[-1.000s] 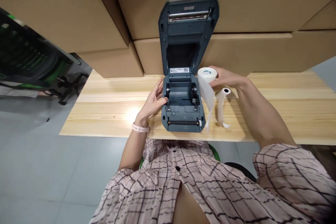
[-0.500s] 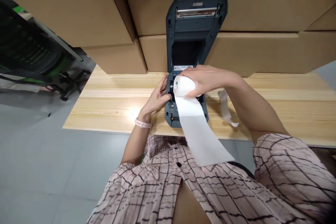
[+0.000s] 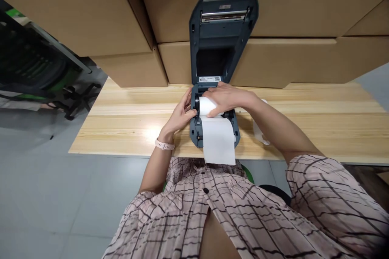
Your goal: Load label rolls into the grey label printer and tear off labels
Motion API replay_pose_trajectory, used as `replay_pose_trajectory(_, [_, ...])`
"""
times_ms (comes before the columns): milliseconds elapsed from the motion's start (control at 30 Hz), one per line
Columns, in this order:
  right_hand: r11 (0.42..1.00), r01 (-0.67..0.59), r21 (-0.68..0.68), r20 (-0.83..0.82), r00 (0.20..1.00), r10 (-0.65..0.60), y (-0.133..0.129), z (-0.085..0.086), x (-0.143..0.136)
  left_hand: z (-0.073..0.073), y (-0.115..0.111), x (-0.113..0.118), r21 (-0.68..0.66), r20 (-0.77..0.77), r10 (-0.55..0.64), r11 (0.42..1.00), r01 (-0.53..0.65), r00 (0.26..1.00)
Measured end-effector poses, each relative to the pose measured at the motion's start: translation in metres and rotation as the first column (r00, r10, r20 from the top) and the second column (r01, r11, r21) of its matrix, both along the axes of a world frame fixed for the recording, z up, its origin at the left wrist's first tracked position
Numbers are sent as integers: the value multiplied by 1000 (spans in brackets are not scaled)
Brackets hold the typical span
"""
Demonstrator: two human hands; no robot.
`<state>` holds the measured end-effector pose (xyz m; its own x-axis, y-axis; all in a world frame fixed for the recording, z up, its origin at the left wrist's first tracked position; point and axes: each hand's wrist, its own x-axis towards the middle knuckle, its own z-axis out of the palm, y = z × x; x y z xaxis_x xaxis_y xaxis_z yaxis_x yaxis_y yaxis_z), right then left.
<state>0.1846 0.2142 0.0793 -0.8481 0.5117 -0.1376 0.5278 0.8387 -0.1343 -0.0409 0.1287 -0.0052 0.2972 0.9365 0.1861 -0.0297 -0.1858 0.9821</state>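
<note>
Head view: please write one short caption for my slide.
Right hand sets paper roll into open printer; left hand steadies it.

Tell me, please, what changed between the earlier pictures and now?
The right hand carried the paper roll from beside the printer into its open bay; the loose paper end now hangs over the front. The left hand stayed on the printer's left side, and the lid stayed open.

Right hand [image 3: 226,98] on paper roll [image 3: 206,106]

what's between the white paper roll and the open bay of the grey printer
Nothing visible. The right hand holds the white paper roll down in the open bay of the grey printer; the left hand rests against the printer's side.
</note>
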Motion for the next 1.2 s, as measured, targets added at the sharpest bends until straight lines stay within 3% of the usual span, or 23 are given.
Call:
replay_pose_trajectory(100, [999, 43, -17, -147, 988, -45, -23, 8, 16, -1, 0, 1, 5, -6, 3, 1000, -3, 1000])
replay_pose_trajectory(200, [998, 49, -35, -295, 954, -57, -65, 11, 38, -2, -1, 1, 12, 4, 0, 1000, 0, 1000])
replay_pose_trajectory(333, [996, -14, -91, -396, 918, -24, -123, -9, 53, -2, -1, 2, 34, 6, 13, 999, -14, 1000])
replay_pose_trajectory(433, [999, -13, -50, -430, 903, -9, -147, -29, 50, -2, -2, 4, 52, -10, 48, 997, -47, 999])
replay_pose_trajectory(567, [999, 53, -2, -466, 883, -48, -158, -41, 41, 1, -5, 11, 57, -33, 124, 991, -122, 992])
replay_pose_trajectory(967, [995, 100, -5, -468, 879, -91, -166, -38, 33, 5, -15, 23, 29, -82, 233, 972, -231, 969])
replay_pose_trajectory(1067, [996, 89, 9, -471, 879, -74, -165, -39, 34, 9, -28, 32, -15, -74, 275, 961, -277, 959])
replay_pose_trajectory(1200, [998, 53, -18, -504, 862, -55, -165, -42, 38, 17, -63, 46, -168, -64, 308, 934, -314, 949])
